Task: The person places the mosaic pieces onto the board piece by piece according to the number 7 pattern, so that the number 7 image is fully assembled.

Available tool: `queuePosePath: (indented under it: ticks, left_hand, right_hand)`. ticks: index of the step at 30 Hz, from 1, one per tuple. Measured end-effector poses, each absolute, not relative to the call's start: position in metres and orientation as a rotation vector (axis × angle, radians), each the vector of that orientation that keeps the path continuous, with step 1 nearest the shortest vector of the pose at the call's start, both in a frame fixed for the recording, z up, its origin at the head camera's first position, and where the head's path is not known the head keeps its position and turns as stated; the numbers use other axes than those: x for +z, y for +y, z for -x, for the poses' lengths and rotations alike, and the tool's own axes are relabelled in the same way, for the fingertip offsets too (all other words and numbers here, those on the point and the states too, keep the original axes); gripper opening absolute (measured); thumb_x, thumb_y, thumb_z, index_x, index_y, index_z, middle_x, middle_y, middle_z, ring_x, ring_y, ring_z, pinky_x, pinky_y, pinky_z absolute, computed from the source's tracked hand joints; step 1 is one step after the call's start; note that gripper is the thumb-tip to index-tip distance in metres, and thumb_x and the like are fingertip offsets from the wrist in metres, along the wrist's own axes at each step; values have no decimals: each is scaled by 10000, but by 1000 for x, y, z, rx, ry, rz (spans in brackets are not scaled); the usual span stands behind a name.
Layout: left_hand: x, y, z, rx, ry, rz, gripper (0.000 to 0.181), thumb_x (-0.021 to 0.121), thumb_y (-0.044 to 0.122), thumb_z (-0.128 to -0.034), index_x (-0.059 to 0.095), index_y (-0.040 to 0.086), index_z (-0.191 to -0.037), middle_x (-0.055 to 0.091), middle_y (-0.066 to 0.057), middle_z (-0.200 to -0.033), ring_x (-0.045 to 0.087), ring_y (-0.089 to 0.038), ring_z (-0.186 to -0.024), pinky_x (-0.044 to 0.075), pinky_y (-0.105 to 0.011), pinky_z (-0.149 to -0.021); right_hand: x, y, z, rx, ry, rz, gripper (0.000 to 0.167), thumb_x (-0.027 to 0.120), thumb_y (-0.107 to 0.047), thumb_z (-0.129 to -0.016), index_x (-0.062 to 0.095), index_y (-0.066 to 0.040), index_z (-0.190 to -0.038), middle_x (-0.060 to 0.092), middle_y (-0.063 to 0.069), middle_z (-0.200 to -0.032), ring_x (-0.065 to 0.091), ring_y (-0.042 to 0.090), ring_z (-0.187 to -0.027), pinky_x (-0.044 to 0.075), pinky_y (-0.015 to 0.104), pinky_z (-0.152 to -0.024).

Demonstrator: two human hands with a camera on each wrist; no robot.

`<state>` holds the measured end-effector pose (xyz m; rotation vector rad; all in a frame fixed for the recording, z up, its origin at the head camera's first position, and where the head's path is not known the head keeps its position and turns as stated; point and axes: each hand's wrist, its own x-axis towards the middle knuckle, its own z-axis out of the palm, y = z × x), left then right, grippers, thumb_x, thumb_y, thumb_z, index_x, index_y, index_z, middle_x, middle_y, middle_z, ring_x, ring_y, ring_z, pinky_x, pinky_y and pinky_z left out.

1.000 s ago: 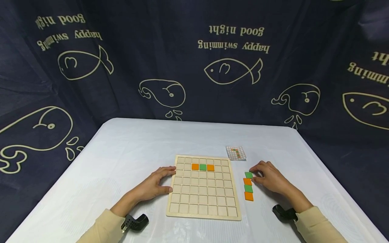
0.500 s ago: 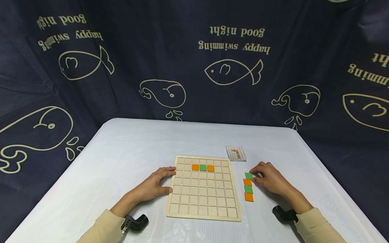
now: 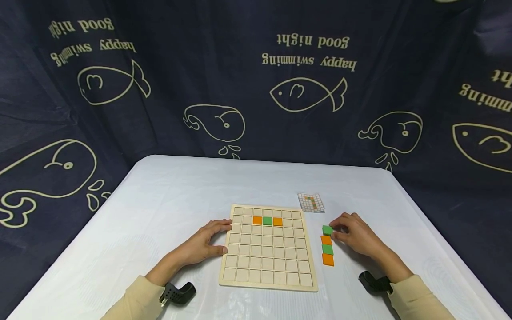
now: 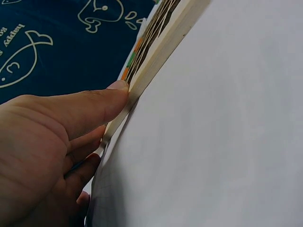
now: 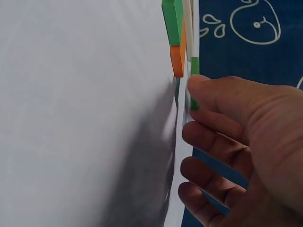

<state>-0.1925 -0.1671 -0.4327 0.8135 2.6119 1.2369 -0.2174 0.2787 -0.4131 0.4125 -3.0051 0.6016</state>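
A wooden grid board point(image 3: 268, 287) lies on the white table, with an orange tile point(image 3: 258, 220), a green tile point(image 3: 267, 221) and another orange tile point(image 3: 278, 221) side by side in one row. My left hand point(image 3: 200, 244) rests against the board's left edge, thumb and fingers spread; the left wrist view shows the thumb point(image 4: 94, 106) on the rim. Right of the board, my right hand point(image 3: 356, 235) pinches the farthest green tile point(image 3: 327, 230) between thumb and index finger, seen edge-on as a green tile point(image 5: 194, 71) in the right wrist view. An orange, a green and an orange tile line up nearer.
A small printed card point(image 3: 310, 202) with a coloured grid pattern lies beyond the board's far right corner. Behind the table point(image 3: 180, 178) hangs a dark blue cloth point(image 3: 256, 142) with fish and whale drawings.
The green tile at my right fingertips is slightly raised and tilted compared with before. My left hand has stayed at the board's edge.
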Motion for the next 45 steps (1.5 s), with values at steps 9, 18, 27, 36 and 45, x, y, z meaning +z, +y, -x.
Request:
queuePosePath:
  ticks: [9,18,27,36,45]
  left_hand:
    - [-432,-167,193,1230,2616,-815,593,713,231,-829,488,68,-1353,357,-53,-1506,256,-330,-1424,216,-598,-1120]
    - [-432,-167,192,1232,2614,-803,591,714,222,-828,489,66,-1351,354,-58,-1507,252,-339,-1423,206,-605,-1120]
    - [-431,-167,192,1228,2615,-810,585,713,214,-828,493,62,-1347,359,-48,-1504,260,-320,-1425,220,-579,-1128]
    - [-432,-167,192,1216,2623,-822,588,711,227,-831,489,65,-1351,354,-51,-1508,259,-321,-1424,218,-586,-1125]
    - [-432,-167,192,1209,2632,-812,590,710,241,-831,490,75,-1353,356,-36,-1507,259,-322,-1423,198,-614,-1116]
  right_hand:
    - [-405,265,214,657,-2944,-473,192,740,-191,-798,709,-129,-977,636,-22,-954,474,171,-910,421,332,-767]
    - [-400,248,210,699,-2950,-493,180,737,-199,-800,709,-144,-969,633,-18,-959,486,192,-934,439,355,-787]
    - [-400,231,208,695,-2852,-645,181,742,-175,-796,701,-135,-968,645,0,-998,493,186,-894,445,338,-753]
    - [-400,211,209,747,-2827,-705,198,741,-191,-798,699,-117,-976,642,14,-1003,531,241,-989,330,576,-1049]
    - [-396,193,211,751,-2803,-773,198,728,-201,-816,689,-114,-989,635,-5,-976,547,245,-1030,217,577,-1133]
